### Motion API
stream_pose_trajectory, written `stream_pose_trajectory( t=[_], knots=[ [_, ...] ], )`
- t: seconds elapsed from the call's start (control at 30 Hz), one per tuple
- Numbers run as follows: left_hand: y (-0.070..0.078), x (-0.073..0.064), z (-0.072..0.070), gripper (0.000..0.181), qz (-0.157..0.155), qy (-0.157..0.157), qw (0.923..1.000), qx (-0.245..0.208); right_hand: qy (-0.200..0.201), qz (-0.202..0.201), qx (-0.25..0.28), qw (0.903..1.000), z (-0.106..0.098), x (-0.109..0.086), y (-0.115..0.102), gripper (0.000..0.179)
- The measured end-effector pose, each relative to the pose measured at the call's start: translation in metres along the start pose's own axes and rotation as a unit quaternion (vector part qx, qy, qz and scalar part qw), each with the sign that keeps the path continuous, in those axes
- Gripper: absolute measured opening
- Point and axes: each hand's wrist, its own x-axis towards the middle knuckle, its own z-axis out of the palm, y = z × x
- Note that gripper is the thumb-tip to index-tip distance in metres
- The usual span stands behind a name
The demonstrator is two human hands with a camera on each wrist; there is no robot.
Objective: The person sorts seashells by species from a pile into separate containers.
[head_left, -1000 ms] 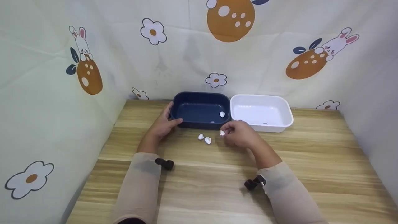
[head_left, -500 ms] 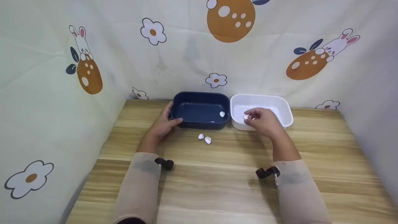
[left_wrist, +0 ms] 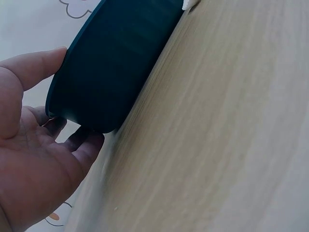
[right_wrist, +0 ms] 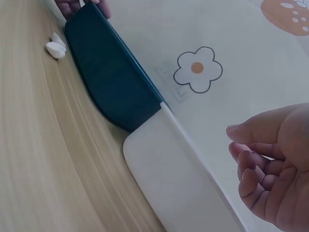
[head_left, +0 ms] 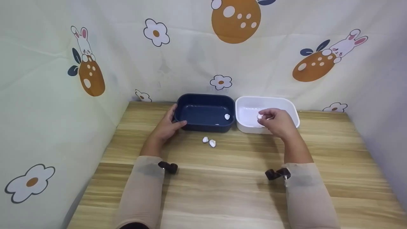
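My left hand [head_left: 165,127] holds the left end of a dark blue bin [head_left: 206,128], thumb at the near rim and fingers along the end wall. Over the white bin [head_left: 248,128] hovers my right hand [head_left: 278,122]. In the head view a small white shell [head_left: 259,116] shows right at its fingertips. The right wrist view shows the right hand's thumb [right_wrist: 251,129] and index finger slightly parted, with nothing visible between them. One white shell [head_left: 227,116] lies inside the blue bin near its right end. Two more white shells [head_left: 212,143] lie on the table before it.
Both bins stand side by side against the patterned cloth backdrop [head_left: 190,57] at the back of the wooden table [head_left: 210,190]. Cloth also hangs at the left and right sides. A small black wrist camera [head_left: 168,167] sits on each sleeve.
My right hand has carried a white shell from the table before the blue bin, rightward to above the white bin. My left hand has stayed on the blue bin.
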Motion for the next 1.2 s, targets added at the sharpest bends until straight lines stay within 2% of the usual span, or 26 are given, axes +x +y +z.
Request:
stream_pose_trajectory(
  t=[0.4, 0.67, 0.83, 0.97, 1.2],
  knots=[
    [0.001, -0.001, 0.0, 0.096, 0.0, 0.0, 1.0, -0.001, -0.004, 0.011, -0.002, 0.9999, 0.0, 0.001, 0.001, 0.035],
    [0.0, 0.0, 0.0, 0.097, -0.006, -0.008, 0.9999, -0.012, 0.002, -0.007, -0.013, 0.9999, 0.0, 0.0, 0.001, 0.038],
    [-0.001, 0.001, 0.001, 0.097, -0.008, -0.006, 0.9999, -0.01, -0.008, -0.005, -0.016, 0.9998, 0.003, 0.0, 0.0, 0.039],
    [0.001, 0.0, 0.001, 0.098, -0.011, -0.003, 0.9999, -0.009, -0.013, -0.005, -0.017, 0.9998, 0.008, 0.0, -0.004, 0.039],
    [0.003, -0.002, -0.001, 0.096, -0.012, 0.0, 0.9999, -0.004, -0.04, -0.035, -0.005, 0.9986, 0.028, 0.001, -0.017, 0.038]
  ],
)
